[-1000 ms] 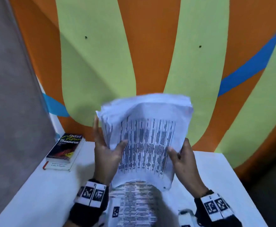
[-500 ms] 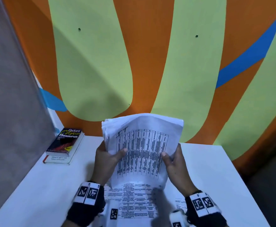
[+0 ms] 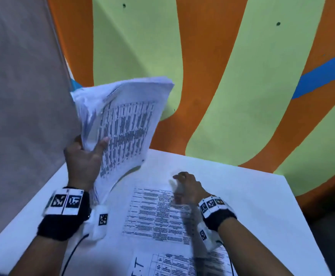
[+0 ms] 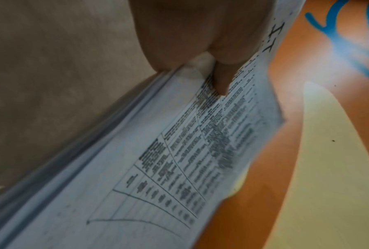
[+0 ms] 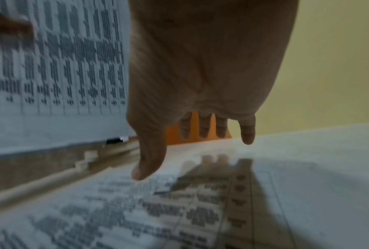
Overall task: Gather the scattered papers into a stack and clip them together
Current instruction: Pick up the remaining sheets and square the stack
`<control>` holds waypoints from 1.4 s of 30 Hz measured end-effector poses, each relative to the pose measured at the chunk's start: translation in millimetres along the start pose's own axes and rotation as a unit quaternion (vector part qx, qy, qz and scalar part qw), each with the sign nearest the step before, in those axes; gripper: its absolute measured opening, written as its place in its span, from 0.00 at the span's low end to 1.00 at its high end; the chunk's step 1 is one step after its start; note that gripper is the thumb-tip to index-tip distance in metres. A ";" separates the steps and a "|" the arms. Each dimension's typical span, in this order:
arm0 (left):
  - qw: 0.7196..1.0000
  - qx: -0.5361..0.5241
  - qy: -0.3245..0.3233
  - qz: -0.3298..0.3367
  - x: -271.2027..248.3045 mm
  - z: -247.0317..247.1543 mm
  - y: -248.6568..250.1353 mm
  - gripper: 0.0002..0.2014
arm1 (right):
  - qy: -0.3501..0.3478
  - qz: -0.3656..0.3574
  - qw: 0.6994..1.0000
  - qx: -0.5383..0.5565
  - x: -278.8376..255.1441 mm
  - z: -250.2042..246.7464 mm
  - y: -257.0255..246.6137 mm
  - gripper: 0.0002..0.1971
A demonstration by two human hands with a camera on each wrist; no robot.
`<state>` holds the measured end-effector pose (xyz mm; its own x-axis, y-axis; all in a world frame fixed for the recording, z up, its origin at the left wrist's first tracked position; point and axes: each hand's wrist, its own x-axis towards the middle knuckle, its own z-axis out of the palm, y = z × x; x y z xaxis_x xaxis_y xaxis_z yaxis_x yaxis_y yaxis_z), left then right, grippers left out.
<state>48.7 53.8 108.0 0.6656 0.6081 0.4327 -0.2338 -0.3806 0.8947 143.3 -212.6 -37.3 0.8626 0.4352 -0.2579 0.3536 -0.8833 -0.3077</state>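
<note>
Stack [image 3: 122,124]: thick, curled printed sheets, left hand [image 3: 83,160] clamped on its edge
Right hand [image 5: 200,75]: fingers spread, over sheet
Loose sheets: two, flat on white worktop [image 3: 242,196], right of stack

A white table [image 3: 242,196] is seen standing against a wall [image 3: 212,66] painted in broad wavy bands of orange and pale yellow-green, with a blue stripe [image 3: 325,74] crossing at the upper right. Two small dark marks [image 3: 124,5] are seen on the green bands. To the left, a plain grey-brown panel [image 3: 19,86] is set upright beside the table's edge.
</note>
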 end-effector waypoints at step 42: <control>0.940 -0.210 -0.085 -0.255 55.1 -62.0 -14.2 0.18 | 0.125 0.136 0.964 0.189 -106.1 -8.5 38.0 0.17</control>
<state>44.8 135.9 126.0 0.8628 0.5023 -0.0573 -0.0882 0.2612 0.9613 68.3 -293.9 -13.8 0.9818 0.0990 -0.1620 -0.0144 -0.8118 -0.5837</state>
